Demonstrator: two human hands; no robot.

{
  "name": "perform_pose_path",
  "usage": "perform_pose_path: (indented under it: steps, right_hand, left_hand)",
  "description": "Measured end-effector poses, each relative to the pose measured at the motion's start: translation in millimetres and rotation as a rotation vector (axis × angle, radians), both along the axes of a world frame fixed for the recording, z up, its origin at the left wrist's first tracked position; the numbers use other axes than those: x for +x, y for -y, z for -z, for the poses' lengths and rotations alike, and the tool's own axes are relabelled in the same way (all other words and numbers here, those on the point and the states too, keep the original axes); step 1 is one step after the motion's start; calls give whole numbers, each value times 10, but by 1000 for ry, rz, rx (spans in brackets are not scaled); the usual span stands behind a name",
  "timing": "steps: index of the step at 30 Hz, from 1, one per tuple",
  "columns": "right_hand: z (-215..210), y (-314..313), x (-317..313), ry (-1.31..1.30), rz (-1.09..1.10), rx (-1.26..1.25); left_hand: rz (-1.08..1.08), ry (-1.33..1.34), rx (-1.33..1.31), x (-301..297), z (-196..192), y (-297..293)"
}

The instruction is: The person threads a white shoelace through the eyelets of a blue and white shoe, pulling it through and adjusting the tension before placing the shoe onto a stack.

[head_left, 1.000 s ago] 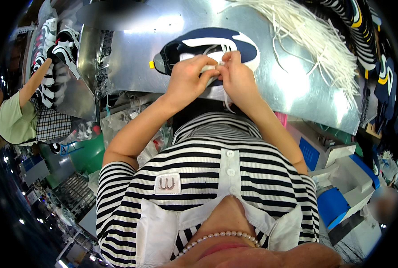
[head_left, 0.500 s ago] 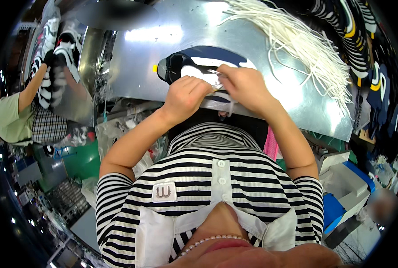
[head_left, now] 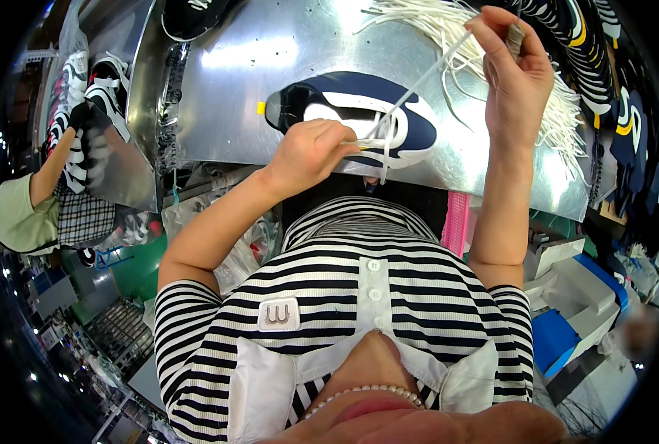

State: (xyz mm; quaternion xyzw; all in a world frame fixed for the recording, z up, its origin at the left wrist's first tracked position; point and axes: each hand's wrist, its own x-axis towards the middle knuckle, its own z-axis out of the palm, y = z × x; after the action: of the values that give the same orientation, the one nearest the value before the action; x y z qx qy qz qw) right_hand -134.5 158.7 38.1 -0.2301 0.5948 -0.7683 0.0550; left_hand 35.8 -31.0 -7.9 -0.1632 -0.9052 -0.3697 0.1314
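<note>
A navy and white sneaker [head_left: 420,127] lies on the metal table in front of me, its toe to the right and its dark heel opening to the left. A white shoelace [head_left: 427,75] runs from its eyelets, stretched taut up to my right hand [head_left: 518,81]. That hand is raised past the toe, thumb and fingers pinched on the lace, with a brownish wrap around one finger. My left hand [head_left: 311,154] is closed at the shoe's near side, its fingertips on a white strand of lace by the eyelets. Another lace end hangs over the near edge.
A heap of white laces [head_left: 514,74] lies at the table's far right. A black shoe [head_left: 190,16] sits at the far left. Rows of shoes stand beyond both sides, with a co-worker's arm [head_left: 52,159] at left. A pink basket [head_left: 455,222] and open box [head_left: 566,311] are lower right.
My right hand has moved from the shoe up and to the right, drawing the lace out taut. My left hand stays by the shoe. A black shoe now shows at the far left.
</note>
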Motion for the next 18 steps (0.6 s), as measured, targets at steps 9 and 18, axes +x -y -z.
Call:
perform_pose_path:
  steps: [9, 18]
  right_hand:
    - [509, 219, 581, 344, -224, 358]
    - [436, 101, 700, 33, -111, 508]
  left_hand:
    - [-313, 472, 382, -191, -107, -72]
    - [-466, 393, 513, -227, 46, -160]
